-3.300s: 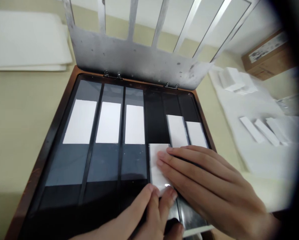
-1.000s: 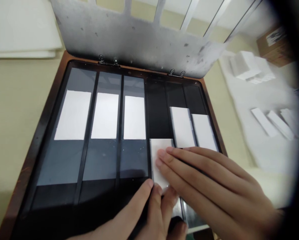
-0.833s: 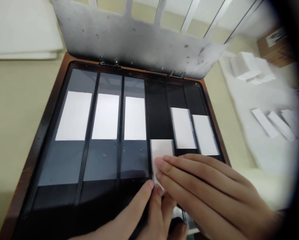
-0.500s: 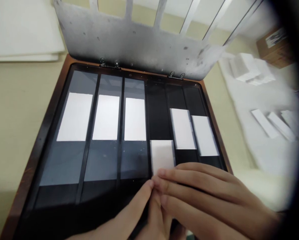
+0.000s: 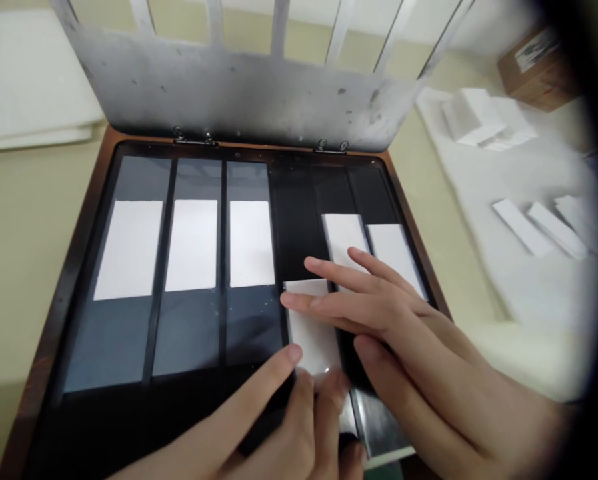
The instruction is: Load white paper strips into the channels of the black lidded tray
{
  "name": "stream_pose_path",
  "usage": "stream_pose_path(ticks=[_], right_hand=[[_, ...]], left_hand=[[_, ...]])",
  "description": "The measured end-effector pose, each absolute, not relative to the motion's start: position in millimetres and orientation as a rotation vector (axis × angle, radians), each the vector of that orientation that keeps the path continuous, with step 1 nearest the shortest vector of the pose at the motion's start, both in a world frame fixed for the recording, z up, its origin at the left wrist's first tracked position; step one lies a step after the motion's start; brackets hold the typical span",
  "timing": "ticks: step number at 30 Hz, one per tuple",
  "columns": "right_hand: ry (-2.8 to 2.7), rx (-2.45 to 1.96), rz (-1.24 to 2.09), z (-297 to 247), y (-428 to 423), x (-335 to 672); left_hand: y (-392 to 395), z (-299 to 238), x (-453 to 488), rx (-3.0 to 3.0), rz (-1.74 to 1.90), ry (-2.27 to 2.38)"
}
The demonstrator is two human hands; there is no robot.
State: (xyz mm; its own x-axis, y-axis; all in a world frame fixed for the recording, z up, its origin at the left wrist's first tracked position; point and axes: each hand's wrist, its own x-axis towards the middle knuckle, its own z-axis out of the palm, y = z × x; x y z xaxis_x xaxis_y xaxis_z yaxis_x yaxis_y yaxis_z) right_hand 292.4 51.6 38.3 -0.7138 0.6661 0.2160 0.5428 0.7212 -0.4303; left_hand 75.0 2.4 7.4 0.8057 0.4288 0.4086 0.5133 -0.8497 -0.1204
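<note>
A hinged frame holds a black bed (image 5: 299,220) with long parallel lanes. White rectangular cards lie in the lanes, among them the third card from the left (image 5: 251,243) on a dark grey strip. The nearest white card (image 5: 313,343) sits lower in a right-of-middle lane. My left hand (image 5: 283,420) has its fingers bunched at that card's near end, the index finger stretched along its left edge. Over the same card, my right hand (image 5: 403,327) spreads its fingers, palm down. It partly hides two white cards (image 5: 346,233) further right. A clear, shiny strip (image 5: 379,420) shows below my right hand.
The raised metal lid (image 5: 239,87) with long slots stands open behind the frame. White sheets (image 5: 29,80) are stacked at the left. On the right lie a pile of white cards (image 5: 473,117), several narrow white pieces (image 5: 521,227) and a brown box (image 5: 539,70).
My right hand's fingers have spread and moved away from my left fingertips, further up over the card. More of the card's near end now shows. The view has shifted slightly.
</note>
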Motion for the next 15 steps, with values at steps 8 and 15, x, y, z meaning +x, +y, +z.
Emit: stream_pose_path(ticks=[8,15], right_hand=[[-2.408,-1.117,0.390,41.9,53.3,293.9],[-2.351,-1.130,0.255,38.2,47.5,299.9]], left_hand=[[8.9,11.7,76.7,-2.816,-0.506,-0.819],[10.6,16.2,69.0,-2.918,-0.407,-0.841]])
